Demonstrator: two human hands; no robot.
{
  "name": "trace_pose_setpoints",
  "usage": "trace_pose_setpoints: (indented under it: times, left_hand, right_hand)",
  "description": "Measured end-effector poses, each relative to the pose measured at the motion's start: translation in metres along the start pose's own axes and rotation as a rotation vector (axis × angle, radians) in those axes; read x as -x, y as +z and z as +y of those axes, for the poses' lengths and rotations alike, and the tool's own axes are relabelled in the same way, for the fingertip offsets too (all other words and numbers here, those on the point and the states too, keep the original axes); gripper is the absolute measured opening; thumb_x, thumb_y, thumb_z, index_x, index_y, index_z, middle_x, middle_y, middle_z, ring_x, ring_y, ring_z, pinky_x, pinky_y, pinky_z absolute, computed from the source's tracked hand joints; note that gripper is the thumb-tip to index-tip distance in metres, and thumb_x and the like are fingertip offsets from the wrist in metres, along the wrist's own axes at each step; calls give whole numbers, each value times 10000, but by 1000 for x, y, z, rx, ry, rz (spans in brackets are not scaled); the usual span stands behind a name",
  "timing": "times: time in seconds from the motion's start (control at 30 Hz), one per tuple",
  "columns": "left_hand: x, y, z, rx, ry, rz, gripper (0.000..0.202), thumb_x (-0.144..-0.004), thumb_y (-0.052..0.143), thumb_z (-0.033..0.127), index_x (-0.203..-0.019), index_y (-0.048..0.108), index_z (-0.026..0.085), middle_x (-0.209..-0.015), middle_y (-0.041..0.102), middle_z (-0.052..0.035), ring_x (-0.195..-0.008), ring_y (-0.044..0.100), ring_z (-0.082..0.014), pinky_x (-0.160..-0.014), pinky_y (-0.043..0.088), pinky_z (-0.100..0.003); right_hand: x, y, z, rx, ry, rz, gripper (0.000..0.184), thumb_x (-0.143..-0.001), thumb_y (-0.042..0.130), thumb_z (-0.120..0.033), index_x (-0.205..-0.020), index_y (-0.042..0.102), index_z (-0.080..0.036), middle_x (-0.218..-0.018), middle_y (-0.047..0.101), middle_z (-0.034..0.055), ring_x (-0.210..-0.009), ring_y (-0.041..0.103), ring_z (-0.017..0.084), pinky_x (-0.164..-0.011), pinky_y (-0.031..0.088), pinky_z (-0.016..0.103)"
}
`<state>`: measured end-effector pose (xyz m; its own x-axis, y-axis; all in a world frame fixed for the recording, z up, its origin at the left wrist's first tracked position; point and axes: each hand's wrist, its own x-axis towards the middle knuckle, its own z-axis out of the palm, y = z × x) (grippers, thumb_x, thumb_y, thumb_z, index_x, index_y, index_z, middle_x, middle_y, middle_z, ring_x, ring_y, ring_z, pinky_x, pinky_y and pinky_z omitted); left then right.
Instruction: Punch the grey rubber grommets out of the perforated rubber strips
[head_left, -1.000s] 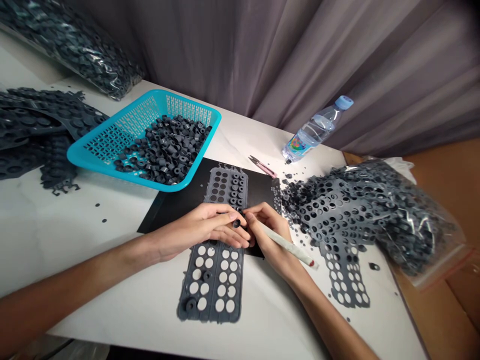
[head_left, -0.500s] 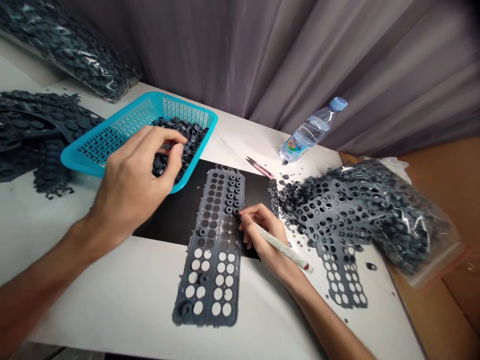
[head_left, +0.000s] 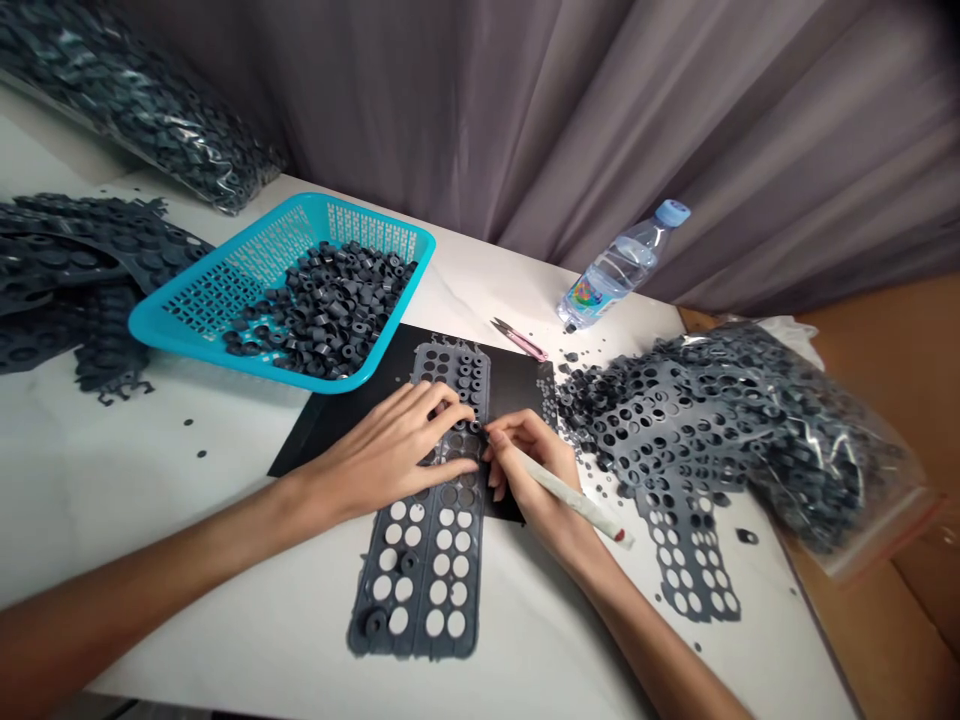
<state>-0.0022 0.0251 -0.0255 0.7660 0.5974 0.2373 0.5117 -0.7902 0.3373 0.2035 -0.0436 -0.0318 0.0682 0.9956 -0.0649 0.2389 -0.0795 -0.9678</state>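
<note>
A dark grey rubber sheet (head_left: 420,590) with rows of round holes lies lengthwise before me, its far part on a black mat (head_left: 517,385). Several small ring-shaped rubber parts sit in its far right rows, and a few others elsewhere. My left hand (head_left: 397,445) rests over the sheet's middle, thumb and fingers apart around the nearest of those parts, holding nothing that I can see. My right hand (head_left: 536,470) is closed on a pen-like tool (head_left: 574,500) with a whitish wrapped handle. Its tip points at the sheet's right edge, close to my left fingertips, and is mostly hidden.
A blue basket (head_left: 225,365) of loose rubber parts stands at left, beside a pile of sheets (head_left: 90,260). Pink-handled snips (head_left: 520,340) and a water bottle (head_left: 619,265) lie beyond the mat. Punched sheets (head_left: 660,430) and a plastic bag (head_left: 832,490) lie at right.
My left hand has moved from above the basket down and right onto the sheet, its fingers opening out. My right hand keeps the tool at nearly the same spot.
</note>
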Motion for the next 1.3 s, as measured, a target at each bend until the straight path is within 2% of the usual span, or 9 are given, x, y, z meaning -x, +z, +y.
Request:
trace_pose_setpoints:
  times: [0.07,0.13,0.37,0.6,0.8,1.0,1.3]
  left_hand:
    - [1,3,-4,48,-19,-17,512,-965,601,586,-1300,577,199,-1220,591,-98,-1121,575,-287,-976,485,-459]
    - [2,3,-6,82,-21,-16,558,-944,608,623,-1313,567,206,-1224,582,-97,-1144,561,-292,-985,481,-461]
    - [5,-3,-2,93,-27,-54,548,-932,619,620,-1301,551,221,-1187,575,-84,-1130,555,-291,-972,472,-439]
    - [8,-6,3,59,-50,-110,554,-926,631,606,-1300,535,208,-1201,564,-89,-1120,551,-303,-959,478,-478]
    - [7,-5,9,111,-88,-48,431,-962,622,499,-1269,561,202,-1218,555,-99,-1191,492,-304,-997,495,-483]
    - [4,-2,7,207,-161,17,246,-978,617,395,-1163,612,233,-1177,562,-69,-1168,489,-278,-1027,489,-481]
    - [2,4,6,141,-92,48,180,-1007,587,276,-1168,629,208,-1163,549,-70,-1127,508,-252,-1025,471,-446]
  right_hand:
    - [0,0,1,-1,6,8,232,-1009,580,-437,-994,617,-208,-718,654,-12,-482,574,104,-439,474,210]
    - [1,0,1,2,8,12,235,-1006,585,-440,-995,619,-208,-721,662,-10,-481,577,103,-440,472,209]
    - [1,0,-2,-7,5,8,212,-995,597,-423,-985,614,-212,-718,660,-14,-496,586,110,-446,490,212]
    - [1,1,-3,-15,1,-4,195,-1000,591,-406,-969,619,-215,-721,655,-15,-503,579,107,-447,482,207]
    - [1,-1,-2,1,-4,-33,185,-1008,579,-390,-977,615,-211,-744,659,-10,-517,580,108,-458,491,213]
    - [2,-2,-4,24,-6,-57,174,-1015,576,-378,-966,607,-214,-719,633,-23,-535,576,109,-474,486,212]
    - [3,-3,-3,72,-37,-82,187,-1015,578,-395,-993,609,-212,-764,631,-15,-579,578,108,-521,466,216]
